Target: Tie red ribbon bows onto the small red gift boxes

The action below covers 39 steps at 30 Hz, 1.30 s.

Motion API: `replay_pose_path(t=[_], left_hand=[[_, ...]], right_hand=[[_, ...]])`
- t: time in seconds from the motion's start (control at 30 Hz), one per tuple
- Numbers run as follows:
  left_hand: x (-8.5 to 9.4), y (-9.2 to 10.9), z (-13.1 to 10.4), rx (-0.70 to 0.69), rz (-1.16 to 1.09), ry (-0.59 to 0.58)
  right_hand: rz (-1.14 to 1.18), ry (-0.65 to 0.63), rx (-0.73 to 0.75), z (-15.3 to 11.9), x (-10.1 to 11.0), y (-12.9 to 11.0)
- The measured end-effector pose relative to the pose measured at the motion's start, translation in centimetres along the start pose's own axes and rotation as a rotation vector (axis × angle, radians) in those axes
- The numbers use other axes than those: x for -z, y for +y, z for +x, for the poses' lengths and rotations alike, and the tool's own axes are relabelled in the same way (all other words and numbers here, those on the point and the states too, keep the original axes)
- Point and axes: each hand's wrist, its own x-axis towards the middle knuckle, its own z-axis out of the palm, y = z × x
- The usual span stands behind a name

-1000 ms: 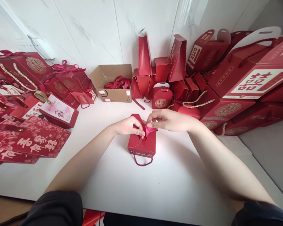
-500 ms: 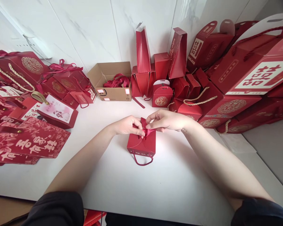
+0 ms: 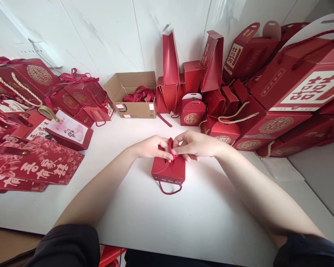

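Nearest is a bare part of the white worktop. Next is a loop of red cord, hanging off the near side of a small red box. The box sits on the worktop, right in the middle, under both hands. A shiny red ribbon is on its top, with one loop sticking up.

The left hand has its thumb and fingers closed in a pinch on the ribbon. The right hand pinches it too, from the other side, with its last fingers loosely bent.

The step looks like tying a bow. I think the next move needs a firm pinch on each side and a gentle pull, so the loop does not slip.

Farther back, a brown carton holds more ribbons. Beside it are many red boxes. The white wall is behind.
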Motion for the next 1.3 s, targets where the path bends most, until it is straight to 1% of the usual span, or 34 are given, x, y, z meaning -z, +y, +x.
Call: replay_pose_path(t=[0.2,0.37,0.47,0.57,0.63,0.77,0.9,1.0,1.07,1.13,1.2,1.3], left_hand=[[-0.1,0.0,0.0,0.001,-0.045,-0.017],[-0.2,0.0,-0.1,0.009,-0.100,-0.018],[-0.2,0.0,-0.1,0.022,-0.114,-0.020],[-0.3,-0.1,0.0,0.036,-0.101,-0.009],[-0.3,-0.1,0.0,0.057,-0.081,0.007],[-0.3,0.0,-0.1,0.103,-0.079,0.011],[-0.3,0.2,-0.2,0.063,-0.068,0.006],[-0.3,0.4,-0.1,0.017,-0.052,-0.015],[-0.3,0.6,0.0,-0.005,-0.049,-0.021],[-0.3,0.7,0.0,-0.025,-0.041,-0.019],[-0.3,0.7,0.0,-0.032,-0.040,-0.025],[-0.3,0.7,-0.1,-0.023,-0.052,-0.031]], right_hand=[[-0.045,0.082,0.008,-0.1,-0.4,-0.1],[-0.052,0.079,0.010,0.0,-0.4,-0.1],[-0.038,0.085,0.042,-0.2,-0.4,-0.1],[-0.029,0.097,0.116,-0.3,-0.3,-0.1],[-0.075,0.115,0.182,-0.2,-0.3,0.1],[-0.212,0.236,0.293,0.0,-0.8,0.5],[-0.371,0.300,0.431,0.0,-1.0,0.5],[-0.470,0.321,0.511,-0.4,-0.4,0.2],[-0.504,0.315,0.543,-1.0,0.3,-0.2],[-0.534,0.274,0.545,-1.8,0.9,-0.7],[-0.562,0.205,0.506,-2.8,1.5,-1.3],[-0.616,0.107,0.406,-4.2,2.1,-2.0]])
